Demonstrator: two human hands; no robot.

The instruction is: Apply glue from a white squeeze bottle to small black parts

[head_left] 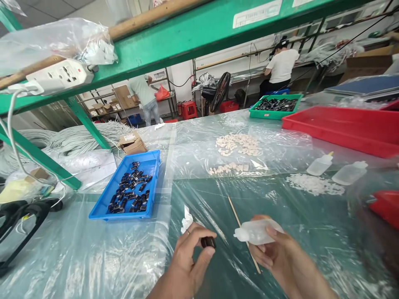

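Note:
My left hand (188, 259) pinches a small dark brown, glossy cylinder-like part (208, 242) between thumb and fingers. In my right hand (277, 253) lies a translucent white squeeze bottle (257, 232), its nozzle pointing left toward the dark part; the two are apart. A thin wooden stick (235, 211) rests on the plastic-covered table, partly behind the bottle. Crumpled white tissue (187, 220) sits just beyond my left fingers. Further left, a blue tray (156, 166) holds many similar dark parts (134, 187).
Beige pieces (238, 143) and white bits (314, 184) are spread on the table. Two more squeeze bottles (320, 165) lie at right, near a red tray (336, 135). A green tray (276, 115) of black parts stands behind. A green shelf beam (174, 39) crosses overhead. Two people work in the background.

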